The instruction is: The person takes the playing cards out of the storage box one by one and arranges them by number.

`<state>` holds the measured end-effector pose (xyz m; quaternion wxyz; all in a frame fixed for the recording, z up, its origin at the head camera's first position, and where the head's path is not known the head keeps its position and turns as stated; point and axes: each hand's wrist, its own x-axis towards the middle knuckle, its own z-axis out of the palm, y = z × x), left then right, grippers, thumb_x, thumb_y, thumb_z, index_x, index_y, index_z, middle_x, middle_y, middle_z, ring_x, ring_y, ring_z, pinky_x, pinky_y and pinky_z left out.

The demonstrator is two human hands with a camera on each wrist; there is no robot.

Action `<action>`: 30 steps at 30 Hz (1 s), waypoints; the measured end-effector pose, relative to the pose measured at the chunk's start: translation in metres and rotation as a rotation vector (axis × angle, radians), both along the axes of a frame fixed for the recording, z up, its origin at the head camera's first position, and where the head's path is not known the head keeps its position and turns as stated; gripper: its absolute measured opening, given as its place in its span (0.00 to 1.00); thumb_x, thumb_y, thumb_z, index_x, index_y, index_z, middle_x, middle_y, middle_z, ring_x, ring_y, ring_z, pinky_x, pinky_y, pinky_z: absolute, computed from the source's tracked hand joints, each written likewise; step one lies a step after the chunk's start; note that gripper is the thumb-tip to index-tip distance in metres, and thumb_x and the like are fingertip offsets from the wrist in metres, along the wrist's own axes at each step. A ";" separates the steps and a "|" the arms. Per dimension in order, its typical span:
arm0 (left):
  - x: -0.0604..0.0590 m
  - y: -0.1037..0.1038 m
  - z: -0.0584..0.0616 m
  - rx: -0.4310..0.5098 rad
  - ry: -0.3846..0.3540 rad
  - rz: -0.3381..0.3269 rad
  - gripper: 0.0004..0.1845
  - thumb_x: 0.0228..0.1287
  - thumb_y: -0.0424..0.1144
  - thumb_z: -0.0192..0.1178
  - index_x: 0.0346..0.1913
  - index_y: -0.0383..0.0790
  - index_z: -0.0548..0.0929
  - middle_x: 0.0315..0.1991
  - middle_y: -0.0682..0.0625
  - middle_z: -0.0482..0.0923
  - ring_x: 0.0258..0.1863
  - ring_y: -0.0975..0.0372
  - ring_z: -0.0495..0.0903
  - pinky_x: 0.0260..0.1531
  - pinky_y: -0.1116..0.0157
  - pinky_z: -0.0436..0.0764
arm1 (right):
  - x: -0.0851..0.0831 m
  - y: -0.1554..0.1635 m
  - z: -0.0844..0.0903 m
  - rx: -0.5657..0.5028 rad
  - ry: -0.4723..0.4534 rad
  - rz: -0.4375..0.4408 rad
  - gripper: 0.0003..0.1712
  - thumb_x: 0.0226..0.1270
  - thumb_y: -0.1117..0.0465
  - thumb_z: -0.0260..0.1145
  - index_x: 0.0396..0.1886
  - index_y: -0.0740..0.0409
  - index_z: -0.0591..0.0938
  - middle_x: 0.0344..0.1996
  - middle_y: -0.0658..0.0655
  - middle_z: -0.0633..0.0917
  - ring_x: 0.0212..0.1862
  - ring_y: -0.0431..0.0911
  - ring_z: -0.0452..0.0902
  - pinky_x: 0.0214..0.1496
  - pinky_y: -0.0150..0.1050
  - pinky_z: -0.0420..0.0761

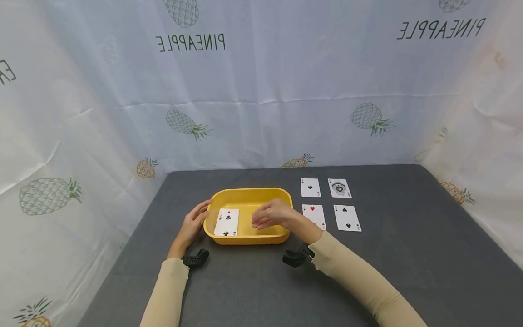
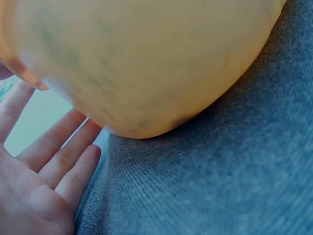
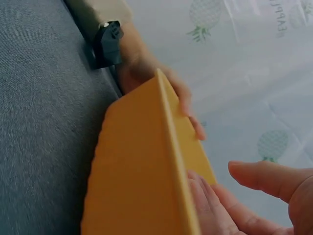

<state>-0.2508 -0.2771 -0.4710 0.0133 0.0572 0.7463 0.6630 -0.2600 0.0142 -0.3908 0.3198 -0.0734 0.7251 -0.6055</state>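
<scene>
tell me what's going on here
A person has both hands at a yellow box. The left hand touches its left end, while the right hand is over its right half, thumb apart from the fingers, with no card visible in it. At least one face-up card lies in the box's left part. Four others lie face up in two rows of two on the dark table, right of the box.
</scene>
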 end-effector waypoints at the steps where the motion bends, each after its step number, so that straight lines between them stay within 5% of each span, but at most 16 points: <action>1: 0.000 0.000 0.000 -0.001 0.000 0.001 0.27 0.74 0.40 0.50 0.71 0.34 0.62 0.68 0.38 0.65 0.51 0.80 0.75 0.48 0.79 0.77 | 0.000 -0.005 -0.002 0.004 -0.001 -0.011 0.17 0.63 0.67 0.65 0.48 0.77 0.81 0.31 0.60 0.88 0.34 0.47 0.88 0.52 0.49 0.81; 7: 0.002 -0.001 -0.002 0.004 0.002 -0.002 0.27 0.73 0.40 0.50 0.71 0.34 0.62 0.59 0.56 0.71 0.51 0.80 0.75 0.49 0.79 0.77 | -0.001 -0.028 -0.016 0.019 0.004 -0.047 0.14 0.62 0.68 0.65 0.44 0.76 0.82 0.32 0.65 0.88 0.34 0.50 0.88 0.44 0.44 0.85; 15: 0.000 -0.001 -0.002 0.007 0.003 -0.001 0.27 0.73 0.40 0.50 0.71 0.33 0.63 0.64 0.46 0.69 0.52 0.79 0.75 0.49 0.79 0.77 | -0.008 -0.051 -0.028 0.045 -0.069 -0.145 0.12 0.60 0.68 0.67 0.40 0.73 0.84 0.28 0.61 0.88 0.26 0.43 0.84 0.37 0.38 0.86; 23: -0.001 -0.003 -0.003 0.040 0.041 -0.027 0.28 0.73 0.39 0.50 0.70 0.30 0.61 0.54 0.65 0.74 0.52 0.78 0.76 0.48 0.78 0.77 | -0.010 -0.065 -0.028 0.080 -0.157 -0.273 0.16 0.58 0.67 0.69 0.45 0.71 0.83 0.41 0.68 0.88 0.31 0.48 0.88 0.34 0.35 0.85; 30: -0.003 -0.003 -0.005 0.055 0.054 -0.024 0.27 0.73 0.38 0.51 0.70 0.28 0.62 0.54 0.63 0.74 0.52 0.77 0.77 0.48 0.78 0.78 | -0.011 -0.072 -0.030 0.033 -0.198 -0.345 0.14 0.58 0.70 0.67 0.45 0.72 0.84 0.43 0.70 0.87 0.30 0.48 0.87 0.38 0.38 0.86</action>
